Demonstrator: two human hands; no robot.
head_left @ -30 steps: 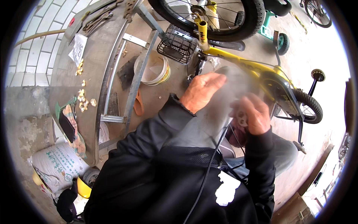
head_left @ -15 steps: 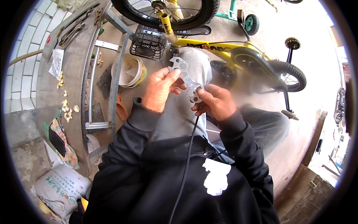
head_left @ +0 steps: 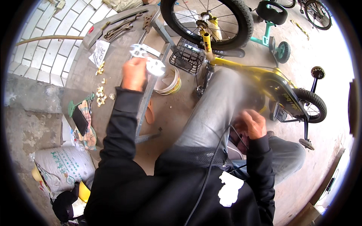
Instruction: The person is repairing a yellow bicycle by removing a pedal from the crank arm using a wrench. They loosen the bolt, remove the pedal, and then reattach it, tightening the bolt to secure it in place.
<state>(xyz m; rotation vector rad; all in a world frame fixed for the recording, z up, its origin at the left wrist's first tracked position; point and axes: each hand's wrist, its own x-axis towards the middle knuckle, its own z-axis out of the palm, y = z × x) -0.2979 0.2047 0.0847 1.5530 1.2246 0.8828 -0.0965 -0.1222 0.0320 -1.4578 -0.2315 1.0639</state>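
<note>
My left hand (head_left: 134, 73) reaches over the inner edge of the grey table and grips a flat silver multi-hole wrench (head_left: 155, 67), blurred by motion. Its wide ends stick out on both sides of the fingers. My right hand (head_left: 253, 123) hangs above my right leg, with loosely bent fingers and no tool visible in them. Close to those fingertips a thin black cable (head_left: 208, 173) bends over; I cannot make out whether they touch it. Beyond my knee lies a yellow child's bicycle (head_left: 241, 64), with its wheel (head_left: 241, 22) towards the top.
On the grey table (head_left: 81, 88) lie several old wrenches (head_left: 120, 31), a clear plastic bag (head_left: 99, 52), small yellowish pieces (head_left: 101, 96) and a cloth (head_left: 89, 132). A bucket (head_left: 171, 84) and a black basket (head_left: 185, 56) stand between table and bicycle. A white sack (head_left: 64, 167) sits lower left.
Both hands held the flat wrench over my lap before. The right hand has let go and dropped lower right; the left has carried the wrench left to the table. The view has shifted left.
</note>
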